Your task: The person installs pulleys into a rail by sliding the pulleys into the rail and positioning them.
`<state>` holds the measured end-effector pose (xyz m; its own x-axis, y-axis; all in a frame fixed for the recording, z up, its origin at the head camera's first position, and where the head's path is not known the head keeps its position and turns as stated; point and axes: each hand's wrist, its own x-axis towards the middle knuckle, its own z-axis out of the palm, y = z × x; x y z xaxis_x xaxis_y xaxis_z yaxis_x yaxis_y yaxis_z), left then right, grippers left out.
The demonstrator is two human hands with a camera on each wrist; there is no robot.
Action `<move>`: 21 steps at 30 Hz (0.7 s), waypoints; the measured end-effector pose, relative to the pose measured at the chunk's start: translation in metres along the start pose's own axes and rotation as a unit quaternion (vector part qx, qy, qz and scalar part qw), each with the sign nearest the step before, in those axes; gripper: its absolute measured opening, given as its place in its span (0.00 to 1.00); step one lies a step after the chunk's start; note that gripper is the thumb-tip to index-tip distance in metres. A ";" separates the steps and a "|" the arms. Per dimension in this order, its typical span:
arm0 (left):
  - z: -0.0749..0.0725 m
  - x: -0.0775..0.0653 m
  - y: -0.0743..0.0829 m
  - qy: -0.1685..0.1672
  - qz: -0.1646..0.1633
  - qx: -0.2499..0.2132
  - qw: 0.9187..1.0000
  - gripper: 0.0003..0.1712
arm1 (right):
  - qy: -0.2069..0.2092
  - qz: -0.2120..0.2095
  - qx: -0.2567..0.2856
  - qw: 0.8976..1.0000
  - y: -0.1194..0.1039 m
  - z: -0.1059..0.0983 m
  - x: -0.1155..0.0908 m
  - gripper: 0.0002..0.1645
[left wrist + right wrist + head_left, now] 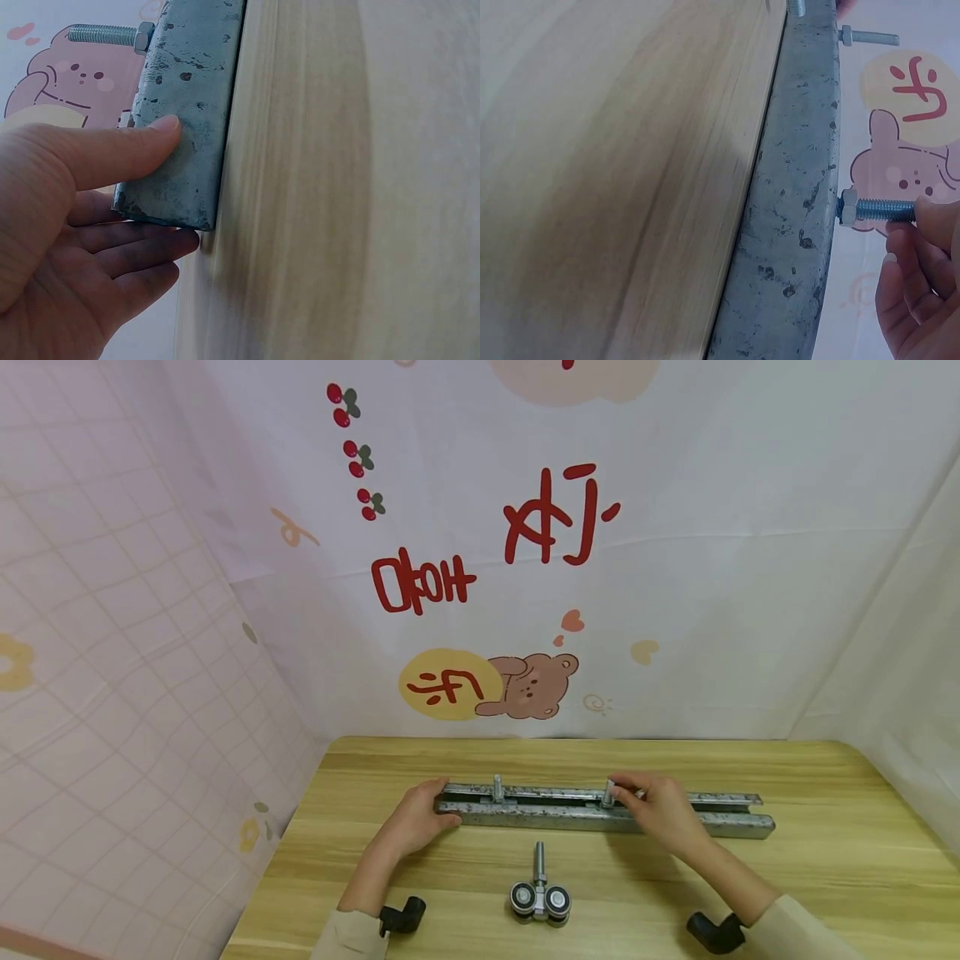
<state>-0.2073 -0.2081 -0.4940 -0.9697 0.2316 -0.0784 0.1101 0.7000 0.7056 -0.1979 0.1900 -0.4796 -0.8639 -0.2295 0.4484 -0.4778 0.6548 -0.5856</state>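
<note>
A spotted grey metal channel rail (540,817) lies lengthwise on the table, its slot facing up. Two threaded bolts stand upright from the slot, a left bolt (497,788) and a right bolt (885,209) with a hex nut at its base. My left hand (415,817) grips the rail's left end, thumb on the front face, as the left wrist view shows. With thumb and fingers my right hand (666,812) pinches the upper part of the right bolt. What the bolts are fixed to inside the rail is mostly hidden.
In front of the rail lies a roller trolley (540,900) with black-and-silver wheels, its threaded bolt pointing toward the rail. The wood-grain table (450,893) meets a printed white cloth (705,610) at the back. Black wrist-camera mounts (403,916) sit at both sleeves.
</note>
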 end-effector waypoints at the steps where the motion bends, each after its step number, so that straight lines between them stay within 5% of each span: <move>1: 0.000 0.000 0.000 0.000 0.000 0.000 1.000 0.45 | 0.000 0.000 0.001 1.000 0.000 0.001 0.000 0.12; 13: 0.000 0.001 0.000 -0.004 -0.001 -0.005 1.000 0.45 | -0.026 0.018 -0.004 0.999 -0.004 -0.002 0.002 0.13; 21: -0.001 0.000 0.000 -0.003 -0.001 -0.006 1.000 0.45 | 0.016 -0.048 -0.031 0.998 -0.013 -0.007 0.001 0.22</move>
<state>-0.2074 -0.2086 -0.4932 -0.9686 0.2342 -0.0829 0.1064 0.6926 0.7135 -0.1917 0.1863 -0.4665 -0.8089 -0.2699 0.5222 -0.5457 0.6751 -0.4964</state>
